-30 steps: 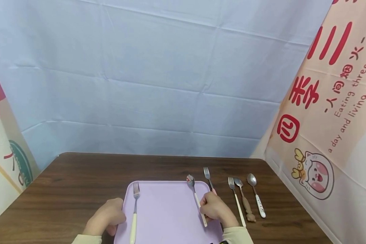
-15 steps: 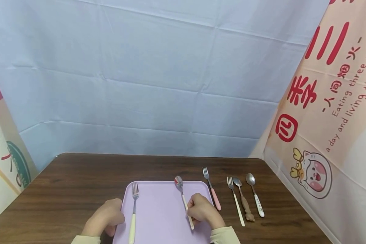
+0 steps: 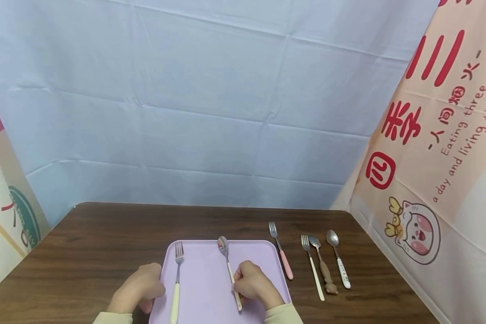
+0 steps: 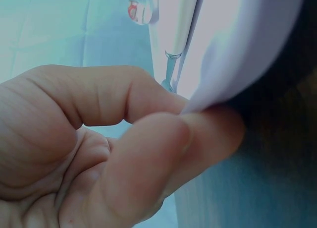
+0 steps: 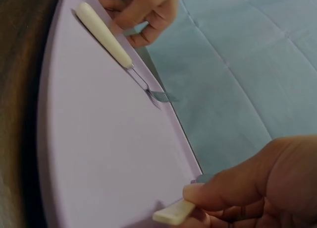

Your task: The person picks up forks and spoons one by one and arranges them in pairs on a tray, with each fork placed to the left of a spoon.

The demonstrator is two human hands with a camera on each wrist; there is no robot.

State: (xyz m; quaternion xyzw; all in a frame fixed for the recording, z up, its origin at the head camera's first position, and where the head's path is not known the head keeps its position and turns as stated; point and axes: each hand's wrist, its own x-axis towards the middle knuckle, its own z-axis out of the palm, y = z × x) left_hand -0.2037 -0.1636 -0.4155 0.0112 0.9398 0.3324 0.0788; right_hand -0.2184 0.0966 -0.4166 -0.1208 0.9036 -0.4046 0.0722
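My left hand pinches the left rim of a lilac tray; in the left wrist view, thumb and fingers meet around the tray edge. Over the tray's middle, my right hand pinches the pale handle of a metal spoon, whose bowl points to the far rim. The handle's end sticks out past the thumb in the right wrist view. A fork with a cream handle lies along the tray's left side, tines away from me.
Right of the tray, on the dark wood table, lie a pink-handled fork, a cream-handled fork, a spoon with a brown figure handle and a white-handled spoon. A pale blue cloth hangs behind.
My right hand has carried the spoon leftward, from the tray's right side to near its middle. The pink-handled fork shows fully now. My left hand stays at the rim.
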